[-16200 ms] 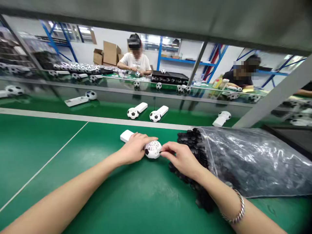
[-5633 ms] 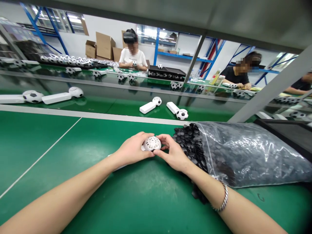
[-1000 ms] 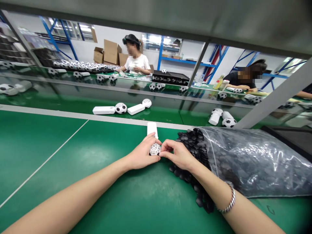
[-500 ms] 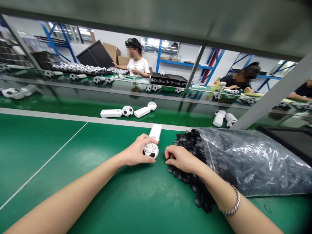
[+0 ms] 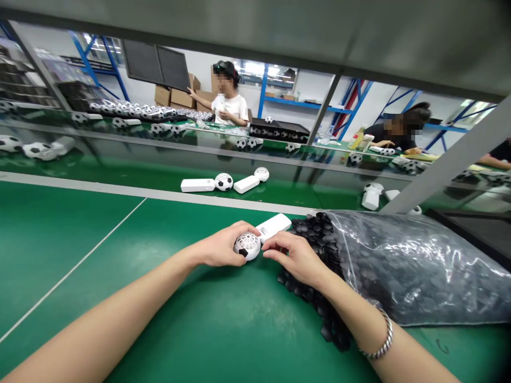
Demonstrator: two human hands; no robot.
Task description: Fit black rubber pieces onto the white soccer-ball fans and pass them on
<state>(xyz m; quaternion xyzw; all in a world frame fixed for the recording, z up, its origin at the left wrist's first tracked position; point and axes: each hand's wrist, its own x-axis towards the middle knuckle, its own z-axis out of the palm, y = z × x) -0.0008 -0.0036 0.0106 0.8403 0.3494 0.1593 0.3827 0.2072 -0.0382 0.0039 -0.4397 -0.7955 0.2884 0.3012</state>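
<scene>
My left hand [image 5: 225,244] grips the round head of a white device with a football-patterned ball [image 5: 248,246]; its white handle [image 5: 275,226] points up and to the right. Close to the ball's right side is my right hand [image 5: 293,255], thumb and fingertips brought near each other; whatever they may hold is too small to make out. Behind and beneath the right hand lies a heap of black pieces [image 5: 315,234], spilling from a clear plastic bag [image 5: 423,266]. The green table [image 5: 223,330] lies under both hands.
Beyond the pale table edge, two white devices [image 5: 198,185] [image 5: 247,184] lie on a green belt [image 5: 159,173], with others left and right. A slanted metal post [image 5: 451,154] stands at right. Across the belt, a person in white [image 5: 231,106] holds a dark tray [image 5: 155,64].
The device in my left hand has turned, its handle swinging right. My right hand has moved left towards the ball. Items on the belt have shifted right; the person opposite has raised the dark tray.
</scene>
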